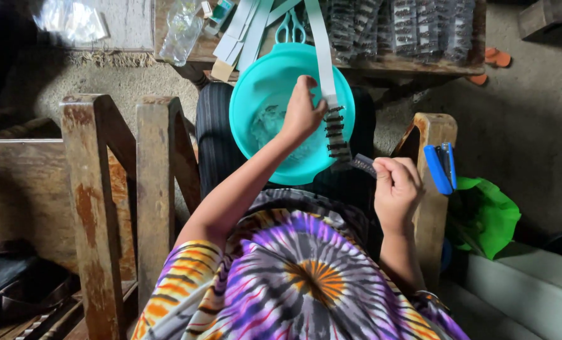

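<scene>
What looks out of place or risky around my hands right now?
The blue stapler sits right at the edge of the narrow wooden armrest beside your right hand, so it could slip off. The teal bowl under your left hand sits on your lap. Nothing looks spilled or broken.

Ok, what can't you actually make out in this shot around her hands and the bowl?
- Head view: the small dark piece in the right hand is mostly covered by the fingers.
- The teal bowl contents are blurred, partly behind the left hand.
- The dark items on the pale strip are too small to identify.
- The blue stapler is seen edge-on.
</scene>
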